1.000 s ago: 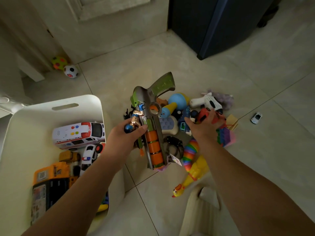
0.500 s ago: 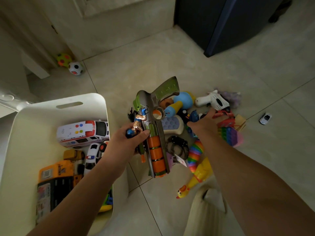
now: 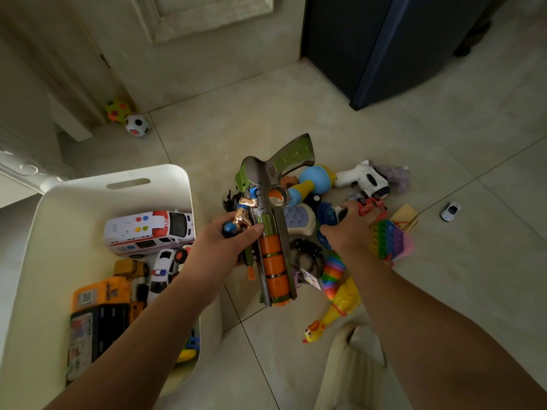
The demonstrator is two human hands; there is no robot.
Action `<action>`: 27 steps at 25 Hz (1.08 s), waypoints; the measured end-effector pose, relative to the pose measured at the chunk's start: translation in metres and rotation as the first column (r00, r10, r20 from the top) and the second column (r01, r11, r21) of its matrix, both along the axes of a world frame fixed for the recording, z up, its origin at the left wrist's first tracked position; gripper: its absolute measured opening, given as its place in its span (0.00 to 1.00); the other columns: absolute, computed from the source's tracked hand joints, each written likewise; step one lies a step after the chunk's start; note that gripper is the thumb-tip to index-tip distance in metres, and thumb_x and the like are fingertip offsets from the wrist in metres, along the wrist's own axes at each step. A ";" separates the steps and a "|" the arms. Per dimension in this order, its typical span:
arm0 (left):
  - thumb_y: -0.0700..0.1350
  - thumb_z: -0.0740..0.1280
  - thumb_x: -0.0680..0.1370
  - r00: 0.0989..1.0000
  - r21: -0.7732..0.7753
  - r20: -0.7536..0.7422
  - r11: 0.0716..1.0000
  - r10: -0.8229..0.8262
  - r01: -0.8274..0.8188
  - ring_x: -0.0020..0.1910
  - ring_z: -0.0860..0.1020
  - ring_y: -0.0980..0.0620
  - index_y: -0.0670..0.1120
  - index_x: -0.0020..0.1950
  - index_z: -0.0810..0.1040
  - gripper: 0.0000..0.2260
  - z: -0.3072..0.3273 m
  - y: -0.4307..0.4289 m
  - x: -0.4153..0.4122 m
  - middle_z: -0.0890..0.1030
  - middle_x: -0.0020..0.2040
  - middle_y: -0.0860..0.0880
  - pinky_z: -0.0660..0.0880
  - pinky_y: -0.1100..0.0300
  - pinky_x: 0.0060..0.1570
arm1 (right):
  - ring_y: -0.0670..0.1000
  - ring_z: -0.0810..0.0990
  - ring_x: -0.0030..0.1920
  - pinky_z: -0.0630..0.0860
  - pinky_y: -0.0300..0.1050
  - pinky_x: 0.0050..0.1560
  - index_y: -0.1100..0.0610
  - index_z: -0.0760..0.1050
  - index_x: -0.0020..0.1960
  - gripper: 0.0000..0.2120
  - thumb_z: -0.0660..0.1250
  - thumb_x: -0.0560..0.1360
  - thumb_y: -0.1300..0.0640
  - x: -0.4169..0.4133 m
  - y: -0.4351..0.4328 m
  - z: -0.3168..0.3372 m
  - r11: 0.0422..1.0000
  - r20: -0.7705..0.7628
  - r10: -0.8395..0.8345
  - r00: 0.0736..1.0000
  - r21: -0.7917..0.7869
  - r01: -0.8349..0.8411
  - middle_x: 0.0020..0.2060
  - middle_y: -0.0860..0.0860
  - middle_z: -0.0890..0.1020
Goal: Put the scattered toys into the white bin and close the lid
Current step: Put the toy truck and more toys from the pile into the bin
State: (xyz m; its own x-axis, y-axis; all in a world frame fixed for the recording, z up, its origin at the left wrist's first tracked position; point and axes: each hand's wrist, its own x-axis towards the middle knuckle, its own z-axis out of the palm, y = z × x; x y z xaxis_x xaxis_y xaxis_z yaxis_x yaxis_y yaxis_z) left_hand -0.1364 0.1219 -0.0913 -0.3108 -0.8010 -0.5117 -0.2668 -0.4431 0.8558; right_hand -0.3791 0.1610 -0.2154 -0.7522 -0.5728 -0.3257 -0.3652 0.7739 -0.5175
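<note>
Tiled floor [image 3: 444, 291], mid-gathering — our left hand [image 3: 225, 244] grips the toy gun [image 3: 272, 261], our right hand [image 3: 349, 232] curls into the pile [image 3: 387, 239], grip unclear; next we carry to the white bin [image 3: 59, 232].

Dim room: pale tiled floor [image 3: 444, 128], cream panelled door [image 3: 207, 39], dark navy cabinet [image 3: 384, 39].

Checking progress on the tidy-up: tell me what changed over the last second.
Little. The right hand barely shifted, fingers curled beside the red toy; a grip is not clear. The left hand still holds the toy gun and small figure near the white bin.
</note>
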 end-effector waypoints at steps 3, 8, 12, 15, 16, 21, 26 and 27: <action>0.49 0.70 0.74 1.000 -0.007 -0.003 1.000 -0.003 0.003 0.50 0.81 0.51 0.53 0.58 0.74 0.14 0.006 0.006 0.004 0.81 0.51 0.49 0.79 0.53 0.48 | 0.63 0.76 0.53 0.78 0.50 0.49 0.53 0.66 0.63 0.30 0.75 0.65 0.55 0.014 0.001 0.020 0.998 -0.017 0.043 0.999 -0.040 -0.044 0.70 0.62 0.56; 0.49 0.70 0.75 1.000 -0.036 -0.027 0.999 0.012 -0.013 0.49 0.81 0.53 0.56 0.50 0.75 0.06 0.022 0.013 0.025 0.82 0.49 0.49 0.78 0.58 0.43 | 0.61 0.78 0.49 0.72 0.44 0.43 0.52 0.68 0.59 0.26 0.75 0.65 0.57 0.045 -0.009 0.076 0.964 -0.079 0.165 0.983 -0.197 -0.178 0.65 0.56 0.62; 0.50 0.71 0.74 0.990 -0.019 -0.076 0.992 0.122 -0.124 0.49 0.83 0.49 0.49 0.57 0.77 0.13 0.041 0.005 0.065 0.83 0.51 0.46 0.81 0.53 0.47 | 0.54 0.76 0.53 0.71 0.38 0.43 0.48 0.68 0.58 0.27 0.76 0.64 0.58 0.097 -0.023 0.130 0.876 -0.107 0.318 0.942 -0.345 -0.336 0.72 0.54 0.56; 0.49 0.73 0.72 0.964 -0.026 -0.111 0.969 0.241 -0.245 0.49 0.84 0.45 0.47 0.59 0.77 0.17 0.055 -0.008 0.112 0.84 0.51 0.44 0.80 0.45 0.53 | 0.48 0.73 0.53 0.66 0.26 0.39 0.48 0.68 0.59 0.28 0.75 0.64 0.59 0.148 -0.033 0.167 0.769 -0.139 0.426 0.894 -0.464 -0.439 0.71 0.53 0.58; 0.48 0.73 0.72 0.950 -0.041 -0.112 0.954 0.291 -0.297 0.49 0.84 0.45 0.46 0.60 0.78 0.17 0.059 -0.011 0.131 0.85 0.50 0.44 0.80 0.45 0.52 | 0.47 0.74 0.53 0.67 0.25 0.40 0.47 0.68 0.58 0.28 0.75 0.63 0.59 0.169 -0.037 0.177 0.722 -0.133 0.478 0.868 -0.504 -0.474 0.70 0.52 0.60; 0.45 0.73 0.73 0.904 -0.197 0.049 0.892 0.424 -0.408 0.47 0.84 0.45 0.48 0.54 0.80 0.11 0.059 -0.022 0.218 0.84 0.47 0.44 0.81 0.45 0.51 | 0.50 0.72 0.58 0.70 0.33 0.48 0.43 0.66 0.57 0.27 0.74 0.64 0.57 0.266 -0.045 0.182 0.585 0.026 0.777 0.629 -0.402 -0.705 0.69 0.50 0.59; 0.44 0.72 0.72 0.822 -0.342 0.427 0.909 0.377 -0.239 0.43 0.81 0.47 0.50 0.56 0.80 0.12 0.034 -0.021 0.258 0.82 0.43 0.49 0.80 0.51 0.46 | 0.59 0.73 0.62 0.76 0.51 0.56 0.44 0.65 0.60 0.29 0.74 0.64 0.53 0.320 -0.056 0.127 0.385 0.127 0.915 0.384 0.018 -0.923 0.73 0.50 0.52; 0.44 0.71 0.72 0.803 -0.353 0.483 0.917 0.350 -0.187 0.41 0.80 0.50 0.50 0.56 0.80 0.13 0.029 -0.020 0.261 0.81 0.42 0.51 0.78 0.55 0.42 | 0.60 0.73 0.62 0.77 0.50 0.53 0.45 0.65 0.61 0.29 0.75 0.65 0.53 0.325 -0.059 0.121 0.317 0.153 0.934 0.322 0.053 -0.947 0.75 0.50 0.49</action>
State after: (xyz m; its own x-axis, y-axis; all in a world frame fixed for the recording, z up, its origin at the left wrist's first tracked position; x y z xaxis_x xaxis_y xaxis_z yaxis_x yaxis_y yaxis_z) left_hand 0.1246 0.1023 -0.0628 0.1902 -0.9417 -0.2776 -0.6156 -0.3347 0.7134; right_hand -0.0543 0.1016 -0.0945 0.2998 -0.8320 -0.4667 -0.8509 -0.0119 -0.5252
